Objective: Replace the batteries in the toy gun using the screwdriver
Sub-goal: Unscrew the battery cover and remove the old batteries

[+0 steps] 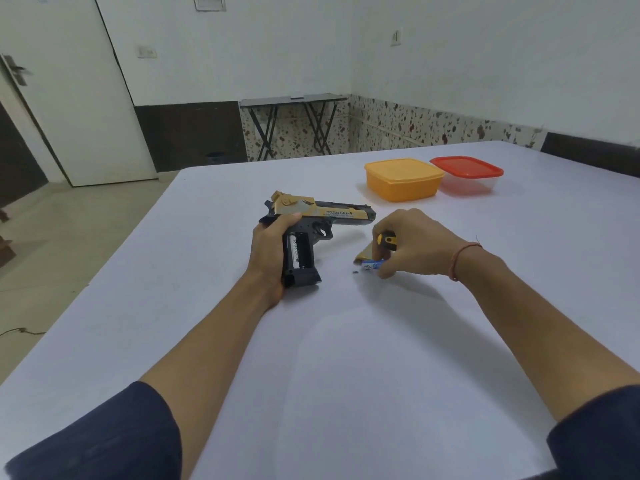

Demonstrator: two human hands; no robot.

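A wide table [346, 358] under a pale cloth fills the room in front of the person, whose two bare forearms reach across it from dark sleeves; past the far edge a white door [86, 98] stands at the left and a small folding table [292, 102] sits against the wall. Well beyond the right hand's grip, towards the far right of the cloth, an orange lidded container [403, 180] rests touching or just beside a clear container with a red lid [467, 174].

The toy gun [322, 216], black with a gold slide, lies on its side near the middle of the cloth, muzzle pointing right; the left hand [270, 251] wraps round its handle, fingers curled behind it and thumb over the top; inside that grip the battery compartment faces upward without a cover, and one cell [298, 252] shows within.

The right hand [412, 247], a red thread at its wrist, hovers low to the right of the gun, apart from it; its fingers are curled round the yellow-and-black handle of the screwdriver [386, 239], whose shaft is hidden; below that handle, thumb and fingertips pinch a blue-and-white battery [372, 265] close to the cloth; whether it touches I cannot tell. A gold cover piece [364, 252] lies just left of the pinch, partly under the hand; a tiny dark screw [355, 272] sits on the cloth just left of the battery.
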